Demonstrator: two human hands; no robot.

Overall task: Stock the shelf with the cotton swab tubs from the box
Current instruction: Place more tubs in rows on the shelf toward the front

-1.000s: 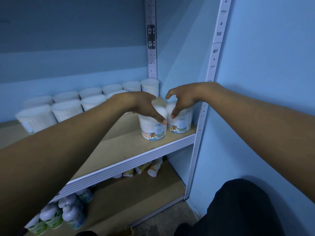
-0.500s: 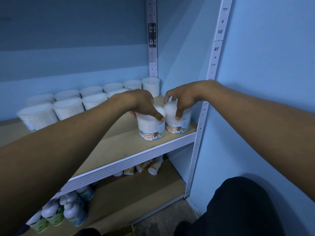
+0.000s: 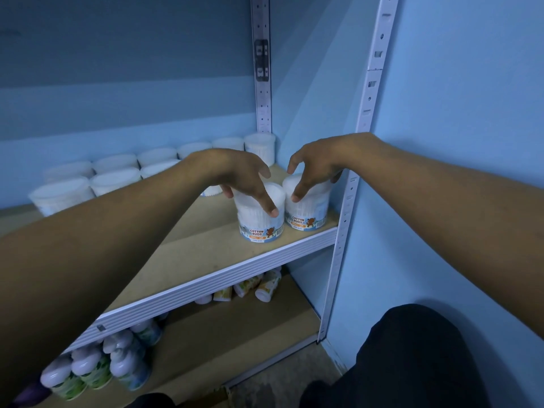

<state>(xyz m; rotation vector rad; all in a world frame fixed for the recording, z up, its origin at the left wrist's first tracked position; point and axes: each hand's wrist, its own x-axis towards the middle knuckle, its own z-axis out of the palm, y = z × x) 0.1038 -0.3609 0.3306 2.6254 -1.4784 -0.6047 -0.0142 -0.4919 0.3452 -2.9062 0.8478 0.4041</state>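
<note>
White left tub [image 3: 260,228] and right tub [image 3: 309,214] are sitting at the shelf [image 3: 206,245] front, our left hand [image 3: 235,175] and right hand [image 3: 316,166] curling round one each; we seem to be placing them, with a clean release due next.

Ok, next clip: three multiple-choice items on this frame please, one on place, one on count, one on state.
1. Where are the left tub and right tub?
A) in a box
B) front right corner of the upper shelf
C) on a trolley
2. How many tubs do the left hand and right hand hold?
A) one
B) two
C) four
3. How do those tubs stand?
A) upright
B) on their sides
C) stacked

Key: 1 B, both sit on the board near its front edge. 2 B, each hand is over its own tub. 3 A, bases are flat and labels read level.
</note>
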